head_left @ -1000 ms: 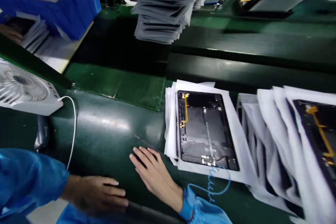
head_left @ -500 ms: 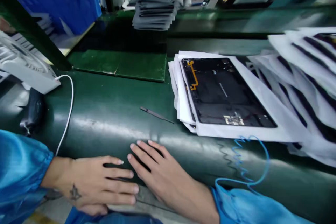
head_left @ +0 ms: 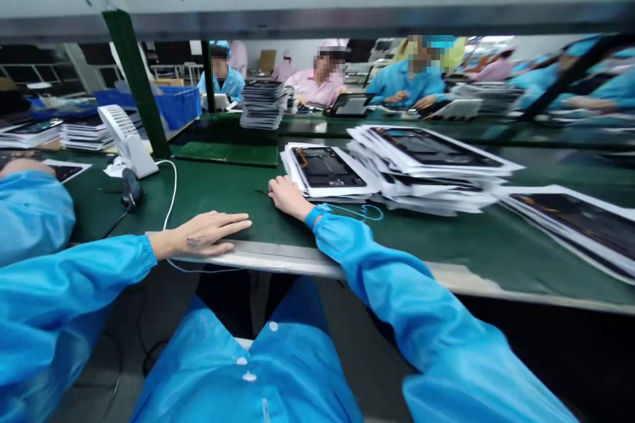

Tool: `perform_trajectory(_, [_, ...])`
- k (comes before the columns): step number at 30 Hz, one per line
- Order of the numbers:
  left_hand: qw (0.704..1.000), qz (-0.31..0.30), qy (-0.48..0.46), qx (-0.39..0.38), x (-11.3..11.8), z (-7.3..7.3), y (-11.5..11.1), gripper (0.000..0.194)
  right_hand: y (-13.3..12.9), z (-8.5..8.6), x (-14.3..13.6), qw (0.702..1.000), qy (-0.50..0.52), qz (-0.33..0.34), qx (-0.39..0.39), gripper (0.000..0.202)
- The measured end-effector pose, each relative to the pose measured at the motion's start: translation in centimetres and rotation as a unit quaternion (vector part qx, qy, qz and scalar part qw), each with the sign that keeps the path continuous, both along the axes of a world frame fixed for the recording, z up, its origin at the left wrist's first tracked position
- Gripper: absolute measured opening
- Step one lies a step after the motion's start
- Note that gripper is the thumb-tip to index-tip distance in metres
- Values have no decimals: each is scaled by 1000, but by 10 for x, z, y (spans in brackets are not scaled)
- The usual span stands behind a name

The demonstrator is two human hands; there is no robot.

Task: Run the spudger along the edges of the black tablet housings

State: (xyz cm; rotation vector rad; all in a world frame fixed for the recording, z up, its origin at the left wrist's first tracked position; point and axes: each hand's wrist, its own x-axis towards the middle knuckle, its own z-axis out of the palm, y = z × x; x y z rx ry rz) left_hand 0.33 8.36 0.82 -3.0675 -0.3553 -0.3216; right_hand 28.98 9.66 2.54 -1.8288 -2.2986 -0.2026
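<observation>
My left hand point(head_left: 208, 232) lies flat near the table's front edge, fingers stretched out and holding nothing. My right hand point(head_left: 289, 197) is further forward, its fingers curled down on a thin dark tweezers-like tool point(head_left: 260, 192). Only one end of that tool shows, left of the fingertips; the rest is hidden under the hand. Just beyond the right hand lies a dark tablet housing point(head_left: 328, 169) with an orange flex cable, on top of a small stack with white sheets. A blue wrist strap point(head_left: 314, 217) with a coiled cord is around my right wrist.
Taller stacks of sheeted housings point(head_left: 431, 149) stand to the right, with another pile point(head_left: 575, 218) nearer the edge. On the left are a white fan point(head_left: 127, 142), its white cable point(head_left: 173, 195) and a dark-handled tool point(head_left: 130, 188). A neighbour's sleeve point(head_left: 37, 211) is far left; co-workers sit opposite.
My head has tilted up, so the wider bench shows. My right hand has moved forward from beside the left hand onto the thin dark tool. The left hand stays flat.
</observation>
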Motion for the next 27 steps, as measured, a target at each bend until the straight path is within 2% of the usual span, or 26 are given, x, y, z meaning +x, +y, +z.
perform_trajectory(7, [998, 30, -34, 49, -2, 3, -6, 51, 13, 9, -23, 997, 6, 27, -76, 37])
perform_trajectory(11, [997, 32, -41, 58, -1, 4, -8, 49, 6, 13, -18, 997, 34, 48, -58, 37])
perform_trajectory(14, [997, 32, -48, 58, 1, 1, -6, 48, -3, 22, 12, 997, 56, 42, -25, 37])
perform_trajectory(18, [997, 31, -60, 44, 2, -5, -3, 48, -20, 34, 81, 998, 61, 8, 6, 36])
perform_trajectory(21, [996, 38, -74, 28, 2, -9, -3, 46, -29, 37, 128, 999, 43, -7, 10, 35])
perform_trajectory(24, [996, 31, -83, 19, 2, -9, -3, 43, -34, 30, 153, 1000, 18, 5, -1, 32])
perform_trajectory(27, [995, 26, -91, 20, 4, -10, -4, 42, -37, 21, 162, 1000, -3, 24, -7, 31])
